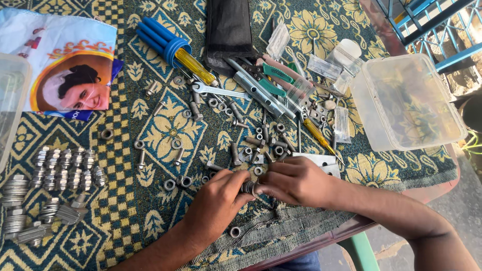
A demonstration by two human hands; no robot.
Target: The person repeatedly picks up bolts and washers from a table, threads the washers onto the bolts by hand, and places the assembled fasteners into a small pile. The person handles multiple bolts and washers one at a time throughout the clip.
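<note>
Patterned cloth [150, 211]: covers table, carries all.
Clear plastic box [409, 103]: right edge, lies open.
Blue-handled screwdriver [173, 47]: far edge, centre.
Row of assembled bolts [65, 168]: left edge.
Left hand [216, 203], right hand [296, 180]: near edge, fingertips pinched together on bolt with nut [249, 187]. Likely small, stiff, heavy for size, slippery threads; grip head and nut flats.

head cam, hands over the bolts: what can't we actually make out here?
Head view only:
- Small metal part between left hand and right hand: mostly covered by fingers, kind unclear.
- Clear container at left: cut off by the frame edge.
- Metal plate: partly behind the right hand.
- Black pouch: top cut off by the upper edge.
- Small clear bags: contents too small to tell.
</note>
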